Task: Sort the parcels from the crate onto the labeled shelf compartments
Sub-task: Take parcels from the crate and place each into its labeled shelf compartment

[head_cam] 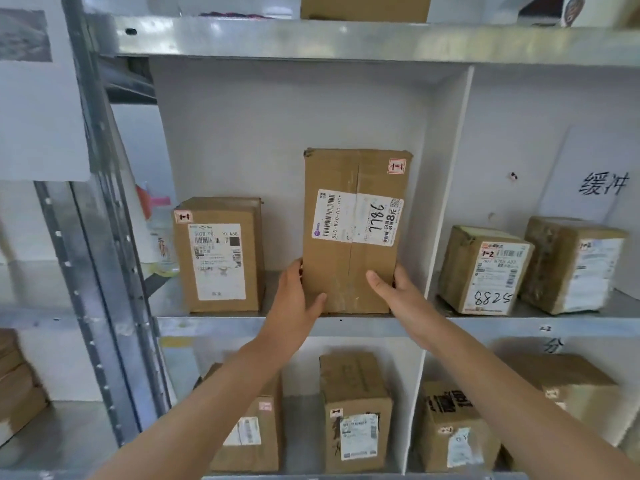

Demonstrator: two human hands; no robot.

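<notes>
Cardboard parcel (353, 233) marked 7786 stands upright on the middle shelf (346, 325), in the left compartment, close to the near edge, with its label facing outward. Left hand (294, 296) grips the lower left edge, thumb laid across the front face; the other fingers wrap behind the parcel and are mostly hidden. Right hand (398, 292) grips the lower right edge likewise, thumb on the front. A smaller parcel (220, 258) stands apart to the left. White divider (450, 168) closes the compartment on the right; beyond it, two parcels (485, 271) sit side by side.
</notes>
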